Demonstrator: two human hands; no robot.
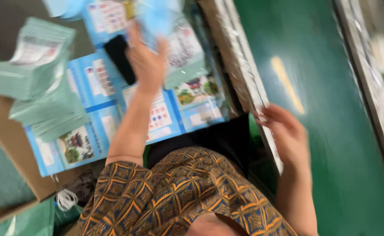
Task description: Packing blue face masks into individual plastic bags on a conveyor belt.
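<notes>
The right hand (pixel 288 135) rests open-fingered at the edge of the green conveyor belt (pixel 331 131), holding nothing. Farther off, the left hand (pixel 148 61) lifts one pale blue pouch (pixel 157 17), grip closed on it, above blue printed sheets (pixel 165 118). One stack of green pouches (pixel 34 70) stands beside; pinching a single edge firmly seems wise.

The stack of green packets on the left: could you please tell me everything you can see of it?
The stack of green packets is a thick pile of flat, pale green pouches, plastic by their sheen, each with a whitish printed panel on its face. The upper part holds fairly square; lower packets have slid out and fan toward the bottom right. It rests on blue printed sheets beside a cardboard box. Neither hand touches it: the left hand is raised to its right, holding a light blue item. Motion blur hides finer detail.
</notes>
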